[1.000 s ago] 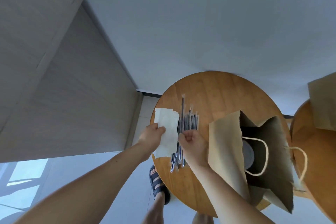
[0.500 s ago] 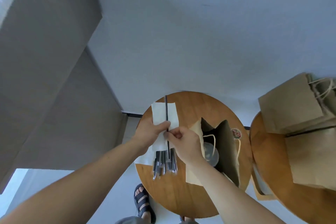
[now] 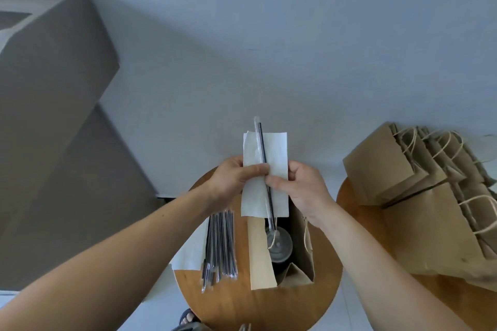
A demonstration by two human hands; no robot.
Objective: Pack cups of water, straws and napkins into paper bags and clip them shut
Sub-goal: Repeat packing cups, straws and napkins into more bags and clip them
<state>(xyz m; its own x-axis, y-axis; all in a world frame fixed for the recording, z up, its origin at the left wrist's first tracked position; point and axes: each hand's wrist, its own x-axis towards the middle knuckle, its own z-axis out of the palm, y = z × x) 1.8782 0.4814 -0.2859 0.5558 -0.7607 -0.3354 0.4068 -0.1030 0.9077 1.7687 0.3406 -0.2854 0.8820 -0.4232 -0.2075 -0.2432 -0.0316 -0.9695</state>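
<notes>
One wrapped straw (image 3: 262,148) lies along a white napkin (image 3: 277,153), held at frame centre above the open paper bag (image 3: 259,255). Fingers and thumb of the left hand (image 3: 231,180) pinch the napkin; those of the right hand (image 3: 306,188) pinch the straw against it. Cup (image 3: 279,247) stands inside the bag on the round desk (image 3: 255,303); spare straws (image 3: 220,244) just left, folded bags (image 3: 390,169) at right.

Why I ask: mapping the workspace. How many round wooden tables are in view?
2. One round wooden table lies at bottom centre, bearing the open paper bag; the other stands to its right, partly out of frame, under a pile of flat paper bags.
</notes>
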